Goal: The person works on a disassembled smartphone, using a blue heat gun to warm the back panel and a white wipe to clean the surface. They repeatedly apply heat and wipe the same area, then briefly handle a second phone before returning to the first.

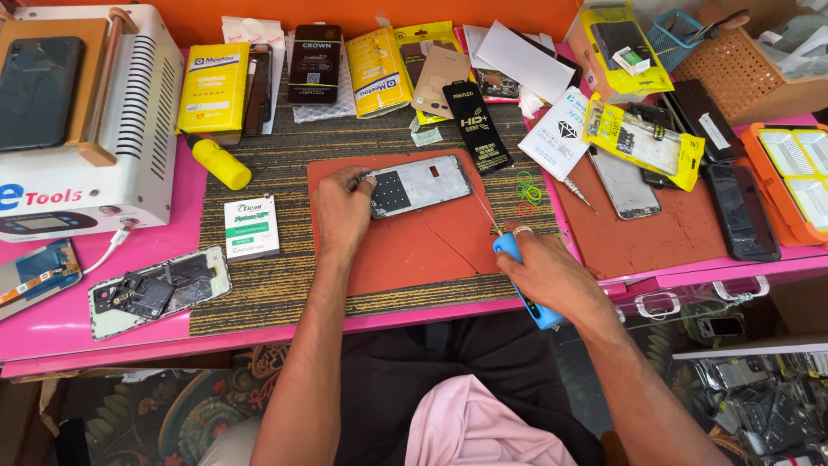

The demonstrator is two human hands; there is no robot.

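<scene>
An opened phone frame [420,185] with grey and dark inner parts lies on a red work mat [414,246]. My left hand [342,210] rests on its left end and pins it to the mat. My right hand [545,272] grips a blue-handled screwdriver [528,298]; its thin metal shaft [483,210] points up toward the frame's right edge.
A white machine [86,112] with a phone on top stands at the left. A dismantled phone back [159,291], a small white box [251,226], a yellow tube [222,163], several yellow packets, green rubber bands [527,190], loose phones and an orange tray [789,177] surround the mat.
</scene>
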